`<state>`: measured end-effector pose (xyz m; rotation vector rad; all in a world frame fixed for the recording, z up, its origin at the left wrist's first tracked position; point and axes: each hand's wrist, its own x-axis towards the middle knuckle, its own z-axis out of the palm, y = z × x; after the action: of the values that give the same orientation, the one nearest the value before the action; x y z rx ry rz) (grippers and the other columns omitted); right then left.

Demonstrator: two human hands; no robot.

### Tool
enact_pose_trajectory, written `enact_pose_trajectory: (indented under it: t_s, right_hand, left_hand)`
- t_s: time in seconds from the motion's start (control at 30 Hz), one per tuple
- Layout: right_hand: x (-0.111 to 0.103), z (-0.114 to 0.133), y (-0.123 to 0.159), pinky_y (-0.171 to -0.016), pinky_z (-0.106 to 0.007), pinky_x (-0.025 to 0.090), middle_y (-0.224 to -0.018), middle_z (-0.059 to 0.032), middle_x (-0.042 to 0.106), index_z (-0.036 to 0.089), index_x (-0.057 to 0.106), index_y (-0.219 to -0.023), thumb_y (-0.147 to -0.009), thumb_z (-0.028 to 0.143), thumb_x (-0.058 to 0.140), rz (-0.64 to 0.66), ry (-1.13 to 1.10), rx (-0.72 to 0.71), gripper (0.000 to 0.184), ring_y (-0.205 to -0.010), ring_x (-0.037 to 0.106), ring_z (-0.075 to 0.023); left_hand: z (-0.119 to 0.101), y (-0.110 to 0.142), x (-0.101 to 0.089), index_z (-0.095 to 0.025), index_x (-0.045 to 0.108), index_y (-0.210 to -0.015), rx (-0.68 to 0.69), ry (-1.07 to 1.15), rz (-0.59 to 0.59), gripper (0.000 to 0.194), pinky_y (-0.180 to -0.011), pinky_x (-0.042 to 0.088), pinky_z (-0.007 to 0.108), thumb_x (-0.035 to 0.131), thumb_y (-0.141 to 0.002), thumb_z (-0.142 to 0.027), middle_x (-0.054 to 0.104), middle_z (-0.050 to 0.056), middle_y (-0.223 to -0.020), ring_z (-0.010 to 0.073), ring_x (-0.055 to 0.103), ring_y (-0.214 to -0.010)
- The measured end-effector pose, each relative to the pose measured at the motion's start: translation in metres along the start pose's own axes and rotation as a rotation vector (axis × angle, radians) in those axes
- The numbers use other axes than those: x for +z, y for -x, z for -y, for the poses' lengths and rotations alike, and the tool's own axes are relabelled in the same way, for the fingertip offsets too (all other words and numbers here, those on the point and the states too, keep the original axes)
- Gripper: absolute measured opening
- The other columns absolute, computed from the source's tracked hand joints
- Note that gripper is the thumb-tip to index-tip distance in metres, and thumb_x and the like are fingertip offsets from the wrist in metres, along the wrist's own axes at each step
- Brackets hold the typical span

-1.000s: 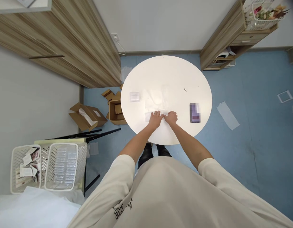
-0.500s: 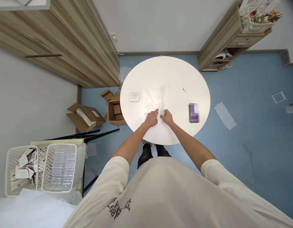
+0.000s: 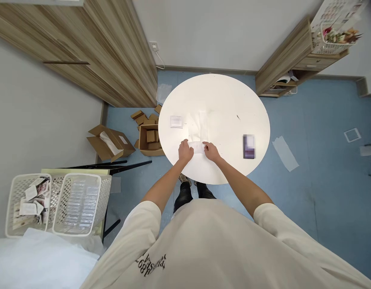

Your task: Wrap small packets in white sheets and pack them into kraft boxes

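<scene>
A loose, short-sleeved top (image 3: 215, 241) is worn, its body pale greyish beige, its wide sleeves (image 3: 140, 220) a creamier off-white with plain hems. Black lettering (image 3: 151, 264) is printed on the left of the chest. By the worktop's (image 3: 221, 96) near edge, dark trousers (image 3: 184, 195) and a mottled shoe (image 3: 185, 180) are seen.

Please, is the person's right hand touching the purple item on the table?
No, the purple item lies apart from the right hand, whose fingers are at the white sheet.

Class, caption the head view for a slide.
Left hand and right hand touch a thin folded white sheet on a rounded white table.
</scene>
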<state>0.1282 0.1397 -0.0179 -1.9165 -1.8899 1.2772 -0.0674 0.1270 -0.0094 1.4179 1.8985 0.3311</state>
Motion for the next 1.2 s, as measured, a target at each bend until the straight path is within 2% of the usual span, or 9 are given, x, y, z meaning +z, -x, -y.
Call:
enact_pose_trajectory:
  t_s: [0.13,0.27,0.4,0.6,0.7,0.8,0.9,1.07,1.2]
  right_hand:
    - [0.001,0.003,0.0,-0.093,-0.032,0.053,-0.115,-0.0092,0.061,0.02,0.054,-0.143,-0.092,0.012,0.05,0.023,0.026,0.009,0.052,-0.096,0.063,-0.0187]
    - [0.003,0.013,0.0,-0.088,-0.034,0.054,-0.115,-0.0093,0.061,0.02,0.05,-0.142,-0.097,0.026,0.054,0.022,0.084,0.063,0.046,-0.093,0.064,-0.02]
    - [0.011,0.031,-0.006,-0.081,-0.038,0.054,-0.123,-0.0127,0.058,0.021,0.046,-0.138,-0.099,0.044,0.054,-0.006,0.213,0.171,0.045,-0.093,0.065,-0.0248]
    - [0.025,0.055,-0.016,-0.081,-0.043,0.054,-0.125,-0.0173,0.055,0.019,0.037,-0.141,-0.097,0.045,0.057,-0.026,0.419,0.256,0.055,-0.106,0.065,-0.0331]
    - [0.029,0.06,-0.019,-0.08,-0.043,0.054,-0.122,-0.0167,0.055,0.019,0.038,-0.14,-0.096,0.044,0.057,-0.032,0.48,0.279,0.054,-0.104,0.065,-0.0331]
    - [0.031,0.06,-0.021,-0.078,-0.042,0.053,-0.12,-0.0163,0.055,0.019,0.039,-0.138,-0.096,0.044,0.057,-0.037,0.507,0.273,0.052,-0.101,0.066,-0.032]
    - [0.033,0.058,-0.023,-0.078,-0.042,0.053,-0.119,-0.0158,0.055,0.02,0.04,-0.138,-0.096,0.047,0.058,-0.043,0.504,0.265,0.054,-0.1,0.066,-0.0317]
    - [0.032,0.047,-0.021,-0.081,-0.043,0.053,-0.121,-0.0161,0.054,0.022,0.038,-0.138,-0.096,0.05,0.058,-0.045,0.446,0.221,0.055,-0.104,0.064,-0.0329]
    - [0.021,0.031,-0.015,-0.081,-0.042,0.053,-0.126,-0.0161,0.052,0.022,0.039,-0.136,-0.098,0.047,0.055,0.004,0.314,0.128,0.049,-0.105,0.063,-0.0316]
  left_hand:
    - [0.006,-0.006,0.001,-0.019,0.043,-0.136,-0.34,0.162,0.103,0.05,-0.095,0.049,0.039,0.064,-0.091,-0.031,0.063,0.016,-0.134,0.0298,0.063,-0.121]
    - [0.005,-0.016,0.005,-0.023,0.052,-0.117,-0.468,0.233,0.157,0.041,-0.085,0.049,0.034,0.072,-0.087,-0.042,0.069,0.011,-0.12,0.0276,0.067,-0.113]
    - [0.003,-0.019,0.007,-0.023,0.054,-0.1,-0.443,0.175,0.141,0.028,-0.078,0.048,0.032,0.073,-0.084,-0.035,0.069,0.008,-0.114,0.0251,0.068,-0.106]
    - [0.005,-0.018,0.006,-0.023,0.047,-0.119,-0.487,0.228,0.156,0.05,-0.076,0.049,0.034,0.076,-0.08,-0.031,0.067,0.01,-0.121,0.0252,0.069,-0.1]
    - [0.004,-0.02,0.005,-0.023,0.054,-0.107,-0.479,0.167,0.18,0.039,-0.081,0.048,0.036,0.077,-0.078,-0.032,0.068,0.01,-0.117,0.0293,0.067,-0.108]
    - [0.001,-0.022,0.005,-0.023,0.057,-0.092,-0.478,0.18,0.184,0.026,-0.08,0.048,0.036,0.077,-0.076,-0.029,0.07,0.008,-0.104,0.0292,0.067,-0.107]
    - [-0.002,-0.023,0.007,-0.023,0.055,-0.087,-0.447,0.221,0.17,0.025,-0.077,0.048,0.034,0.077,-0.075,-0.025,0.068,0.006,-0.098,0.0259,0.067,-0.099]
    - [-0.005,-0.023,0.011,-0.024,0.051,-0.102,-0.387,0.363,0.146,0.036,-0.073,0.048,0.03,0.076,-0.076,-0.019,0.067,0.005,-0.106,0.019,0.066,-0.089]
    - [-0.013,-0.023,0.016,-0.023,0.053,-0.11,-0.35,0.487,0.195,0.039,-0.072,0.049,0.028,0.073,-0.077,-0.016,0.067,0.003,-0.103,0.017,0.066,-0.086]
